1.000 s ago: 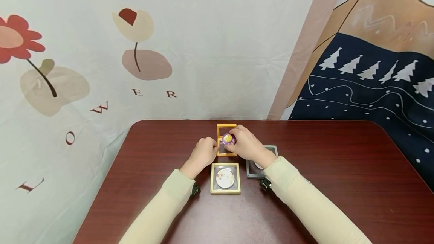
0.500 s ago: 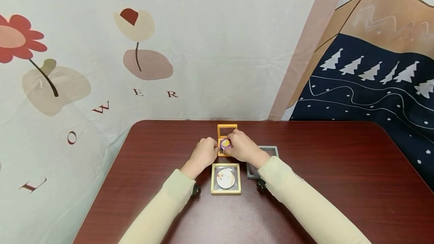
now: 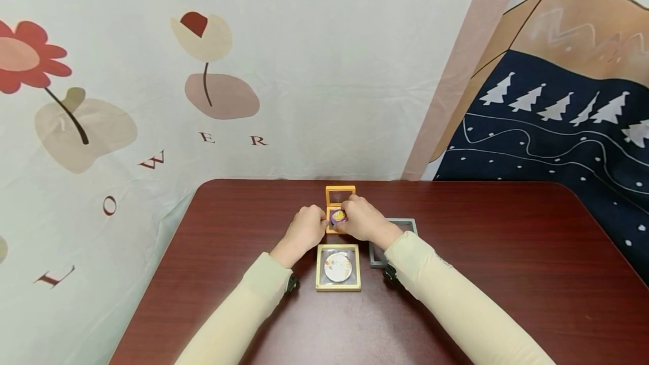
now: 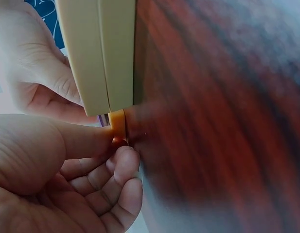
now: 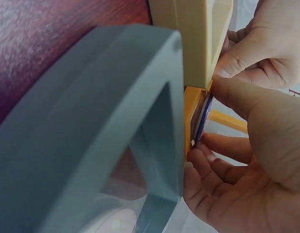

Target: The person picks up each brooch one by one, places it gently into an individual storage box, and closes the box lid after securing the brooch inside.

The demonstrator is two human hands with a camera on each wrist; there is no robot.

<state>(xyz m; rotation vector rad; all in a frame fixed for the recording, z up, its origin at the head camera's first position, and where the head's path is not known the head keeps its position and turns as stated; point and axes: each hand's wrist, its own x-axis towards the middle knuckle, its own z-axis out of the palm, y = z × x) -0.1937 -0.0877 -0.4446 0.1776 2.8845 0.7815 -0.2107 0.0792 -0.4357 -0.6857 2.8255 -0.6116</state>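
Observation:
A small orange display case [image 3: 340, 188] stands with its lid raised near the back edge of the table. My left hand [image 3: 306, 224] pinches the case's left side between thumb and fingers; the left wrist view shows the thumb on the orange edge [image 4: 118, 124]. Over the lower half of the case, my right hand [image 3: 364, 219] pinches a round purple badge [image 3: 338, 217] with a yellow figure on it. In the right wrist view the badge [image 5: 204, 117] lies close against the case's film, thumb at one rim and fingers at the other. The right fingers partly cover it in the head view.
Just in front is a closed cream display case [image 3: 338, 288] holding a round white badge [image 3: 337, 267]. A grey display case [image 3: 377, 261] lies under the right forearm, partly hidden. A printed cloth [image 3: 329, 72] hangs behind the dark red table [image 3: 487, 252].
My right hand has moved slightly down and left with the purple badge, bringing it onto the lower half of the orange case. The left hand keeps its place.

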